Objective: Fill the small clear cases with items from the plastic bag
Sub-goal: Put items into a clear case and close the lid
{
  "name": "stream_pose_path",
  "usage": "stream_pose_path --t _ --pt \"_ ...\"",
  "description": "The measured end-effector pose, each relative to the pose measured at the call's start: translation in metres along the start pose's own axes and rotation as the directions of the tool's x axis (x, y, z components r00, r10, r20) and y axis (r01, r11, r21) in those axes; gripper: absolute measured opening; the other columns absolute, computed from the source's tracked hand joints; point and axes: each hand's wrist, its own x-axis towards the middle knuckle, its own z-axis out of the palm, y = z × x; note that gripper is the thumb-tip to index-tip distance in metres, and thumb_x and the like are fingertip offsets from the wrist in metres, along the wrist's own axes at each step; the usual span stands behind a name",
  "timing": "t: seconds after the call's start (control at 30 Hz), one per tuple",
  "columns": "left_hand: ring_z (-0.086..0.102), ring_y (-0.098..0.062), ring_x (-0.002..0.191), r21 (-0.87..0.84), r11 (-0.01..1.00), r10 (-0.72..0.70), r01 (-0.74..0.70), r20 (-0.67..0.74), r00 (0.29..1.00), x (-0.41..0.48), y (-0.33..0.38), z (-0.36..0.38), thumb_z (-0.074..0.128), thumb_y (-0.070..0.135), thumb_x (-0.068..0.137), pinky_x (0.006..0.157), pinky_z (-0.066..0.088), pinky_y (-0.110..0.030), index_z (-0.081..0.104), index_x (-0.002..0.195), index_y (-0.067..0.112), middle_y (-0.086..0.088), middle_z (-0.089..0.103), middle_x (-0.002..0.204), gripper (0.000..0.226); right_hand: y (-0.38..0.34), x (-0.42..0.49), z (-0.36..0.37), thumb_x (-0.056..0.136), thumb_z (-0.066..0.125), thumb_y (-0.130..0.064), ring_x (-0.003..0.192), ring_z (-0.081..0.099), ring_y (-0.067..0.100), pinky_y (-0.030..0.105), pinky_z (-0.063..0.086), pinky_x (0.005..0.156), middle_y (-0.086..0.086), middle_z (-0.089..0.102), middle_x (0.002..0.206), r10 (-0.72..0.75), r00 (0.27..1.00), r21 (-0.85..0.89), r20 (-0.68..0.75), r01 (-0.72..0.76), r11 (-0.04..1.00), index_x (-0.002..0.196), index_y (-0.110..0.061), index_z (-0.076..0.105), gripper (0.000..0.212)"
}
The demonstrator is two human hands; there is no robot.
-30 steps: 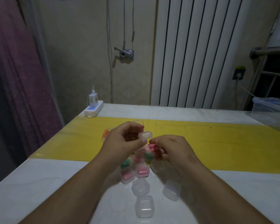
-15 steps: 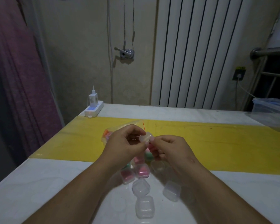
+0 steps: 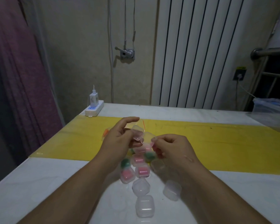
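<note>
An open clear case [image 3: 141,136] is held above the table [image 3: 39,183], between both hands, over the yellow strip [image 3: 217,139]. Its lid half is tipped up toward the left hand, its base half toward the right; the hinge line runs roughly away from the camera, and the case's long axis lies left to right. The lid is pinched by the left hand [image 3: 120,139] with thumb and middle fingers curled on it, index finger stretched out straight above. The base is pinched by the right hand [image 3: 171,146] at thumb and index tips, the other fingers curled under. Whether anything is inside the case cannot be told.

Just below the hands a cluster of filled cases [image 3: 140,165] with pink and green contents is seen on the table, some partly hidden. Three empty closed cases [image 3: 144,206] lie nearer the camera. The bag [image 3: 106,134] is mostly hidden behind the left hand, an orange item showing. A power strip [image 3: 94,109] with a charger sits at the far left corner.
</note>
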Motion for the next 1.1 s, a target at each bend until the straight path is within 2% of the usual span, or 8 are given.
stream_pose_path --t 0.1,0.27,0.33,0.5,0.63,0.73,0.97,1.1 --pt "0.069 -0.017 0.073 0.091 0.996 0.004 -0.008 0.039 0.999 -0.001 0.000 -0.002 0.047 -0.013 0.090 0.071 0.060 -0.030 0.072 0.101 0.016 -0.012 0.065 0.102 0.040 -0.001 0.000 0.000 0.084 0.067 -0.005 0.053 0.052 0.012 0.025 0.043 0.053 0.002 0.063 0.057 0.027 1.000 0.076 0.011 -0.027 0.997 0.067 -0.004 0.074 0.019" --pt "0.064 0.004 0.085 0.380 0.923 0.009 -0.052 0.115 0.993 -0.001 -0.003 -0.005 0.079 0.000 0.072 0.076 0.055 -0.018 0.075 0.095 0.029 0.018 0.070 0.093 0.037 -0.001 -0.001 -0.003 0.088 0.067 -0.010 0.055 0.055 0.014 0.023 0.046 0.055 0.005 0.063 0.059 0.018 0.999 0.078 0.031 -0.020 0.997 0.070 -0.006 0.074 0.019" --pt "0.063 0.008 0.085 0.427 0.899 0.055 -0.099 0.114 0.992 -0.001 -0.003 -0.004 0.086 0.005 0.066 0.076 0.053 -0.014 0.073 0.096 0.028 0.018 0.070 0.092 0.040 -0.003 -0.002 -0.002 0.088 0.067 -0.007 0.056 0.055 0.014 0.022 0.047 0.055 0.005 0.063 0.060 0.012 0.999 0.082 0.032 -0.014 0.997 0.073 -0.005 0.074 0.017" --pt "0.063 0.008 0.087 0.461 0.878 0.113 -0.131 0.067 0.991 0.001 -0.004 -0.002 0.085 0.002 0.066 0.075 0.051 -0.010 0.072 0.098 0.028 0.015 0.071 0.094 0.043 -0.014 0.000 -0.010 0.088 0.063 0.004 0.067 0.068 0.014 0.032 0.061 0.071 0.004 0.074 0.072 -0.076 0.990 0.112 -0.117 0.089 0.990 0.079 -0.016 0.074 0.024" --pt "0.061 0.012 0.086 0.489 0.863 0.102 -0.124 0.072 0.992 0.001 -0.005 -0.001 0.084 0.005 0.068 0.070 0.049 -0.006 0.071 0.099 0.028 0.016 0.070 0.093 0.041 -0.017 -0.007 -0.007 0.084 0.072 -0.004 0.070 0.070 0.012 0.034 0.059 0.066 0.001 0.075 0.074 -0.181 0.981 0.037 -0.072 0.184 0.982 0.080 -0.019 0.073 0.015" --pt "0.061 0.011 0.085 0.487 0.863 0.107 -0.135 0.086 0.991 0.000 -0.006 0.000 0.082 0.006 0.068 0.068 0.048 -0.006 0.072 0.097 0.028 0.016 0.069 0.092 0.038 -0.010 -0.006 0.000 0.079 0.078 -0.014 0.078 0.072 0.017 0.036 0.057 0.072 -0.004 0.074 0.073 -0.228 0.972 -0.106 -0.050 0.222 0.969 0.074 -0.024 0.073 0.013" --pt "0.066 0.000 0.085 0.408 0.908 0.069 -0.096 0.080 0.994 -0.001 -0.007 0.001 0.083 0.006 0.070 0.076 0.055 -0.021 0.072 0.095 0.027 0.012 0.071 0.092 0.035 -0.004 -0.006 0.000 0.081 0.077 -0.026 0.061 0.053 -0.005 0.011 0.033 0.055 -0.023 0.065 0.068 -0.263 0.964 -0.302 -0.027 0.243 0.922 0.078 -0.030 0.074 0.006" --pt "0.064 0.005 0.080 0.356 0.930 0.066 -0.089 0.076 0.995 -0.001 -0.005 0.000 0.084 0.003 0.069 0.071 0.055 -0.016 0.073 0.096 0.023 0.011 0.071 0.091 0.035 -0.002 -0.002 0.001 0.081 0.075 -0.039 0.076 0.051 -0.003 0.012 0.032 0.062 -0.016 0.058 0.088 -0.318 0.946 -0.449 -0.062 0.259 0.856 0.085 -0.034 0.075 0.007"
